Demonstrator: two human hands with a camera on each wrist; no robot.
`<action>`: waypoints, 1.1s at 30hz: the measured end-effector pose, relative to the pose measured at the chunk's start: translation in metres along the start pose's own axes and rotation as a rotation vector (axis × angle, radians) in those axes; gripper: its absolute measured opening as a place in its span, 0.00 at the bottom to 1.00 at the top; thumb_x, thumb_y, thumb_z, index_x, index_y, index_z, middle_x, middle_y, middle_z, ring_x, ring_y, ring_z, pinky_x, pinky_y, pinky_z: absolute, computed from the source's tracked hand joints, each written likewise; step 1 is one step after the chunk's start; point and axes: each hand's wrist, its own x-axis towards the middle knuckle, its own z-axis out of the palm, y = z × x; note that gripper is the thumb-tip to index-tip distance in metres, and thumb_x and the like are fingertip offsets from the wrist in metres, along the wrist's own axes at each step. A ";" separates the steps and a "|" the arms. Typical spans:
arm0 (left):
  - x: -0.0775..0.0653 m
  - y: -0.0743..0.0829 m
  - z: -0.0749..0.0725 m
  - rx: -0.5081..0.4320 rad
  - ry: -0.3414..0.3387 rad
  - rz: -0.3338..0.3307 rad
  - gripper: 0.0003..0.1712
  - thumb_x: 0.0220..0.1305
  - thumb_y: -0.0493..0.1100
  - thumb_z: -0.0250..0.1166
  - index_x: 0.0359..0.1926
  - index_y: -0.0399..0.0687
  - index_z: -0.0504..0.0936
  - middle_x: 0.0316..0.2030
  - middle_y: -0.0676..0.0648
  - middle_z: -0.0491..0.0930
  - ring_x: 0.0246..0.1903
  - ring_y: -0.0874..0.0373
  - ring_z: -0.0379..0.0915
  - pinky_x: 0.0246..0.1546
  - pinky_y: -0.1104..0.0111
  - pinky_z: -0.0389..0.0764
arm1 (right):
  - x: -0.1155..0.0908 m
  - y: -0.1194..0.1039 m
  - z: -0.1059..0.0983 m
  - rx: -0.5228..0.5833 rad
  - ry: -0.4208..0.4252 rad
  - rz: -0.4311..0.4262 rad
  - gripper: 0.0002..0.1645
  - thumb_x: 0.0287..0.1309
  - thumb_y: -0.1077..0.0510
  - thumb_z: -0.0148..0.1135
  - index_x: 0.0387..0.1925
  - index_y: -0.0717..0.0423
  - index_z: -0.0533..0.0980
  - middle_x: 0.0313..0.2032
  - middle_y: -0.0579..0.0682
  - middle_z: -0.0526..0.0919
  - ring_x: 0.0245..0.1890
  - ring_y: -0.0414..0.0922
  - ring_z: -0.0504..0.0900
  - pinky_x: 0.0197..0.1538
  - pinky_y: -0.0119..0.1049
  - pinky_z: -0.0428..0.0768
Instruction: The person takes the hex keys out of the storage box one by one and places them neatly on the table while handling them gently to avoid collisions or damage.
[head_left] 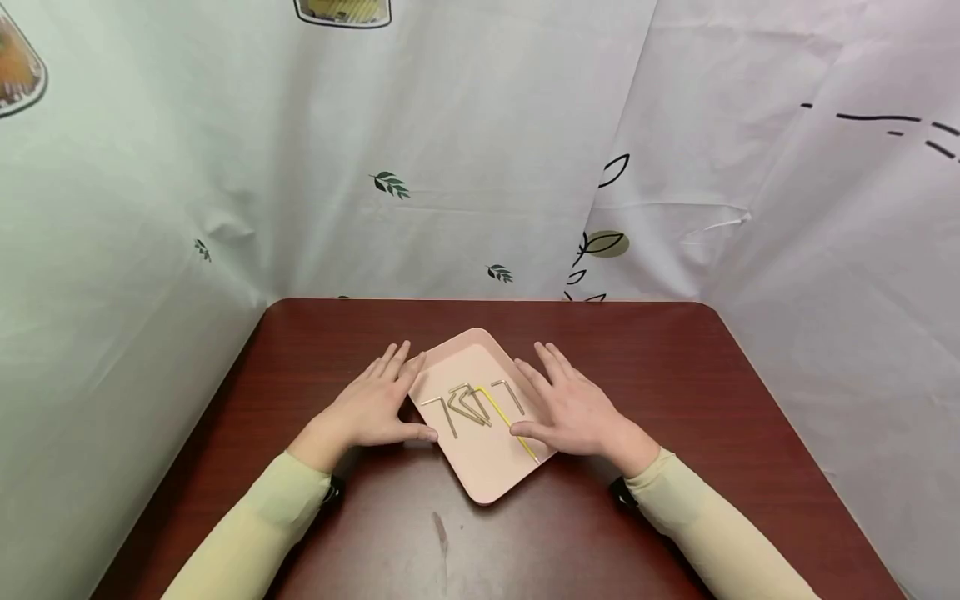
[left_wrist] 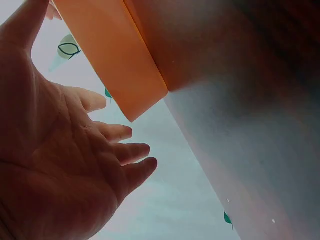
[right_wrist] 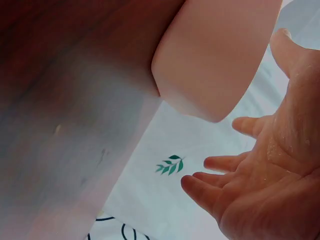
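Note:
A shallow pink tray [head_left: 480, 468] sits turned cornerwise on the table, with several brass-coloured hex keys [head_left: 450, 419] inside. Among them lies a longer yellow hex key [head_left: 498, 408], its far end at the tray's lower right wall. My left hand [head_left: 375, 408] is spread at the tray's left side, thumb and forefinger by the rim. Across from it, my right hand [head_left: 581, 410] is spread too, its thumb and fingers over the right part of the tray. Both wrist views show straight, parted fingers beside the tray wall [left_wrist: 107, 50], and neither palm holds anything.
The dark red wooden table [head_left: 337, 533] has rounded far corners and a pale smear near its front. White cloth [head_left: 465, 125] with leaf prints hangs behind the table and along both sides.

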 end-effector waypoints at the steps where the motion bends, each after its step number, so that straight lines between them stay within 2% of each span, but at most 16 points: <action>1: 0.000 0.000 -0.001 -0.005 -0.001 0.005 0.80 0.55 0.89 0.68 0.90 0.41 0.53 0.87 0.28 0.46 0.86 0.28 0.43 0.82 0.40 0.55 | 0.001 -0.001 0.000 -0.004 0.001 -0.009 0.64 0.66 0.21 0.68 0.87 0.54 0.62 0.85 0.71 0.55 0.85 0.69 0.55 0.79 0.59 0.69; 9: 0.006 -0.001 -0.005 -0.067 -0.014 0.080 0.81 0.56 0.83 0.74 0.89 0.36 0.50 0.86 0.27 0.48 0.85 0.28 0.46 0.82 0.42 0.56 | 0.009 -0.006 0.000 -0.013 0.000 -0.050 0.67 0.67 0.22 0.69 0.88 0.59 0.58 0.85 0.70 0.54 0.85 0.68 0.57 0.79 0.57 0.68; 16: 0.009 -0.001 -0.006 -0.100 -0.035 0.093 0.81 0.56 0.82 0.75 0.89 0.33 0.50 0.87 0.27 0.47 0.85 0.28 0.47 0.82 0.42 0.57 | 0.012 -0.012 -0.001 -0.010 -0.012 -0.063 0.65 0.66 0.22 0.70 0.87 0.58 0.61 0.84 0.69 0.58 0.83 0.67 0.61 0.76 0.59 0.73; 27: 0.015 -0.006 -0.003 -0.090 -0.042 0.096 0.83 0.55 0.82 0.75 0.88 0.30 0.49 0.86 0.25 0.49 0.85 0.28 0.47 0.81 0.41 0.59 | 0.018 -0.019 0.000 -0.018 0.056 -0.116 0.60 0.64 0.25 0.75 0.80 0.60 0.68 0.70 0.65 0.73 0.68 0.61 0.75 0.62 0.56 0.84; 33: 0.019 -0.007 -0.001 -0.099 -0.064 0.100 0.84 0.55 0.83 0.75 0.88 0.29 0.47 0.86 0.26 0.47 0.85 0.28 0.46 0.82 0.42 0.58 | 0.020 -0.023 -0.001 -0.016 0.055 -0.129 0.57 0.64 0.27 0.76 0.76 0.62 0.71 0.63 0.60 0.76 0.63 0.58 0.78 0.58 0.52 0.85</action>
